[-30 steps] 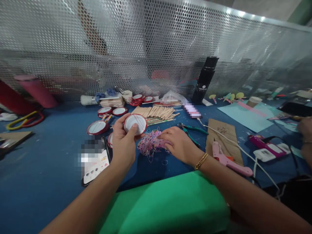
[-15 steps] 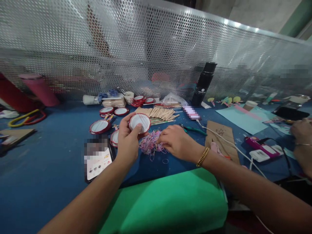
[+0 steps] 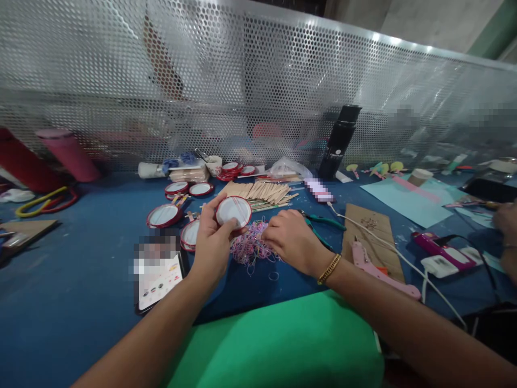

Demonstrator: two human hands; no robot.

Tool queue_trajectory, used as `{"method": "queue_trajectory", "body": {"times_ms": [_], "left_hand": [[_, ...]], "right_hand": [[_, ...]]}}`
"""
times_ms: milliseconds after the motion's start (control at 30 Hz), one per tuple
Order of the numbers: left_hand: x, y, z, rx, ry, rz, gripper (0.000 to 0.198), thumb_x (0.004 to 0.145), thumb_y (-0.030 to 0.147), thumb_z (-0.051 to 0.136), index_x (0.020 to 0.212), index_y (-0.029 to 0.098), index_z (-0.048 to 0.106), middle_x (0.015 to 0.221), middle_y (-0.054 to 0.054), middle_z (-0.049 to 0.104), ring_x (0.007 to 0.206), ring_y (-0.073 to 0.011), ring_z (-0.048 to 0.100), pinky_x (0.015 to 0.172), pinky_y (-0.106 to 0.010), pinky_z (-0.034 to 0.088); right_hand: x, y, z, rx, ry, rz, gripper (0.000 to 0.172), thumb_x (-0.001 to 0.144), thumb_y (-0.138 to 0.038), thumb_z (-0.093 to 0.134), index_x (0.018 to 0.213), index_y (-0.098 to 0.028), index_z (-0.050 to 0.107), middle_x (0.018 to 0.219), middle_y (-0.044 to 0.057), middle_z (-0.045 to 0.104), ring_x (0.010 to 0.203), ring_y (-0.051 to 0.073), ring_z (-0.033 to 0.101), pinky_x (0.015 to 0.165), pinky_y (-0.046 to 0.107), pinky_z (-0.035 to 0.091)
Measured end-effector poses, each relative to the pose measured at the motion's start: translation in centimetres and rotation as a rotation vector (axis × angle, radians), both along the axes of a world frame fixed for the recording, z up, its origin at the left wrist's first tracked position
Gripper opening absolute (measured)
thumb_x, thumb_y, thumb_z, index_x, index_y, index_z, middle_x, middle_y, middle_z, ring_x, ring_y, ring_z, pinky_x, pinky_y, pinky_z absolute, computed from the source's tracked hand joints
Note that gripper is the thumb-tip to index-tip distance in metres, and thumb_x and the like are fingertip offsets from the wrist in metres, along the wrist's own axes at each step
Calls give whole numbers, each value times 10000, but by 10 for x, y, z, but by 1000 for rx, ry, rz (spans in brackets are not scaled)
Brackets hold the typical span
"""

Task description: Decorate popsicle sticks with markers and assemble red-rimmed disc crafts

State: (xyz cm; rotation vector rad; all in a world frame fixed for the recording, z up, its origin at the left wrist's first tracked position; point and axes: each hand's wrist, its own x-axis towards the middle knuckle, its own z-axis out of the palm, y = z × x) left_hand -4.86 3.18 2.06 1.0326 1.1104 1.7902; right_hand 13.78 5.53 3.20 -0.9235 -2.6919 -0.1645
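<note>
Along the near edge of the blue surface (image 3: 89, 280), green material (image 3: 278, 345) is showing; farther in, right hand (image 3: 297, 240) is curling its fingers nearly together at the right side of a heap of loose bands (image 3: 250, 248), whether gripping any, cannot tell; left hand (image 3: 214, 240) is pinching a tilted red-rimmed disc (image 3: 236, 209) just beside the heap; wooden sticks (image 3: 269, 191) are lying behind; near the far edge, a black bottle (image 3: 339, 143) is standing.

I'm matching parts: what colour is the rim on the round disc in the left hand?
Red where visible on the round disc, in the head view.
</note>
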Motion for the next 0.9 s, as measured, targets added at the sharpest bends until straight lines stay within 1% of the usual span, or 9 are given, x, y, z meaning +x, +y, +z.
{"method": "queue_trajectory", "body": {"times_ms": [100, 200, 367, 467, 567, 633, 700, 800, 900], "left_hand": [[-1, 1, -1, -3, 10, 4, 604, 673, 149, 724, 1240, 321, 606, 1178, -31, 594, 930, -182, 580, 617, -222, 591], [0, 0, -1, 2, 45, 2, 653, 689, 153, 732, 1295, 351, 591, 1131, -15, 604, 883, -165, 579, 633, -232, 600], [3, -4, 1, -2, 74, -13, 625, 714, 167, 742, 1292, 371, 624, 1030, -4, 605, 789, -144, 570, 639, -250, 609], [4, -5, 2, 7, 89, -6, 592, 719, 172, 739, 1269, 368, 639, 1141, -17, 613, 830, -155, 585, 652, -271, 627], [3, -5, 3, 13, 114, 12, 533, 737, 184, 737, 1237, 353, 669, 1260, -28, 597, 900, -171, 598, 652, -273, 639], [3, -6, 2, 8, 132, 29, 480, 765, 200, 725, 1223, 344, 694, 1277, -31, 597, 890, -166, 599, 638, -266, 641], [2, -6, 0, 4, 144, 44, 448, 801, 218, 706, 1231, 342, 707, 1263, -32, 610, 839, -149, 592, 628, -266, 642], [2, -5, -4, 5, 168, 47, 440, 841, 239, 688, 1265, 354, 703, 1238, -31, 636, 790, -131, 587, 641, -274, 646], [0, -5, -8, 4, 200, 23, 367, 868, 266, 675, 1225, 329, 734, 1265, -42, 646, 854, -151, 631, 708, -307, 652]], "right_hand": [[-1, 2, 2, 10, 0, 42, 185, 982, -308, 590, 881, -230, 723, 879, 28, 664, 875, 203, 477, 773, 369, 246], [-5, 1, 4, 38, -17, 93, 192, 976, -289, 596, 831, -216, 699, 877, 30, 653, 884, 206, 468, 786, 373, 249], [-15, 0, 3, 54, -93, 154, 141, 947, -237, 619, 842, -209, 710, 912, 57, 658, 929, 226, 474, 807, 384, 263], [-16, 0, 2, 22, -102, 138, 147, 938, -216, 621, 830, -195, 719, 912, 64, 669, 929, 226, 483, 796, 382, 265], [-10, 2, 3, -52, 8, 97, 140, 949, -268, 625, 872, -217, 730, 938, 41, 677, 927, 214, 499, 792, 368, 271], [-5, 4, 3, -113, 93, 74, 136, 951, -294, 630, 889, -232, 734, 941, 23, 680, 922, 203, 511, 795, 355, 280], [-1, 5, 2, -153, 132, 58, 120, 942, -295, 646, 890, -235, 735, 934, 15, 682, 916, 197, 517, 793, 346, 287], [-1, 3, 1, -150, 80, 44, 106, 932, -279, 653, 886, -238, 739, 920, 22, 679, 907, 204, 508, 768, 347, 280], [-5, -3, 3, -124, 1, 44, 102, 932, -282, 651, 923, -230, 737, 945, 38, 675, 925, 216, 502, 762, 357, 281]]}}
